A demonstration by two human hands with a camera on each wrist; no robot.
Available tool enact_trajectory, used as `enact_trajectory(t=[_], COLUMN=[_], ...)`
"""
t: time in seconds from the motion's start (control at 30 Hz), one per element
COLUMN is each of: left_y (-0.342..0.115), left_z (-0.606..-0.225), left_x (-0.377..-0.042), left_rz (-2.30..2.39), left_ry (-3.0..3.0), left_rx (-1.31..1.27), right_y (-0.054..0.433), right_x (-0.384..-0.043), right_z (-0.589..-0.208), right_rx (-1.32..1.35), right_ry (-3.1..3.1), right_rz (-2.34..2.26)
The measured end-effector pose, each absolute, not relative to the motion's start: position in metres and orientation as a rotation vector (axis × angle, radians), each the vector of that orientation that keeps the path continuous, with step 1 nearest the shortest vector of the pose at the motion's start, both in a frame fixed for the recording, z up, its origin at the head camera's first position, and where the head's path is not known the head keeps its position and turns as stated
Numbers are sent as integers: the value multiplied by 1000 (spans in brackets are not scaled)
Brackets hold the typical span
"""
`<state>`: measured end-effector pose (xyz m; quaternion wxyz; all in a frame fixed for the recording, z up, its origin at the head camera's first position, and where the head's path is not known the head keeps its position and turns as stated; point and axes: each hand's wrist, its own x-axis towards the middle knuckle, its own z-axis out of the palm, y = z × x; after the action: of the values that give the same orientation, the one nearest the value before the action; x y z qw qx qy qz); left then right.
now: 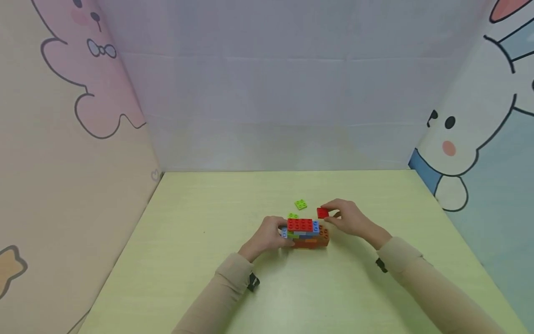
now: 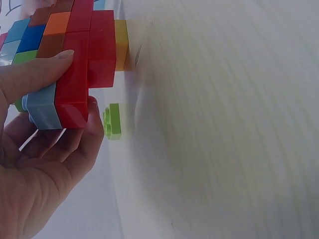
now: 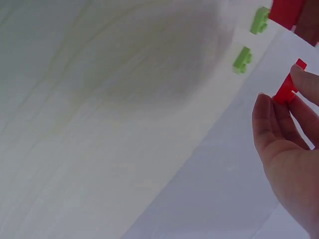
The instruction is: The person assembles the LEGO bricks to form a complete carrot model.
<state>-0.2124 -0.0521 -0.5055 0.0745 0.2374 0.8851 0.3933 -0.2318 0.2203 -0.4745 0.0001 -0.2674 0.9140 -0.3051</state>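
My left hand (image 1: 269, 234) grips the left end of a block structure (image 1: 308, 242) made of stacked toy bricks in red, blue, green, orange and brown. In the left wrist view, the thumb of the left hand (image 2: 55, 169) lies along the structure's side, with the fingers curled at the other side. A red brick (image 1: 300, 225) tops the structure in the head view. To its right and a little beyond it, my right hand (image 1: 350, 218) pinches a small, thin red brick (image 1: 322, 213) between thumb and fingers. That brick (image 3: 287, 89) is apart from the structure.
Two thin green bricks lie on the pale table (image 1: 187, 278) behind the structure: one green brick (image 1: 301, 204) farther back, the other green brick (image 1: 293, 215) close to the structure. A white backdrop (image 1: 271, 102) rises at the far edge, with cartoon-printed walls on both sides.
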Motion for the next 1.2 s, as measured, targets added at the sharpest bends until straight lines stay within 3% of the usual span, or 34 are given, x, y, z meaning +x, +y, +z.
enact_trajectory(t=[0.37, 0.8, 1.2], left_y=[-53, -53, -53], left_z=[-507, -509, -507], left_x=[-213, -215, -215], left_rz=[1178, 1211, 1219], left_ry=[2662, 2637, 2629], left_rx=[721, 737, 739], right_y=[213, 203, 191], right_x=[-200, -192, -193], right_z=[-434, -432, -430], right_rx=[-930, -1007, -877], right_ry=[2700, 2708, 2783], right_rz=[-1125, -1029, -929])
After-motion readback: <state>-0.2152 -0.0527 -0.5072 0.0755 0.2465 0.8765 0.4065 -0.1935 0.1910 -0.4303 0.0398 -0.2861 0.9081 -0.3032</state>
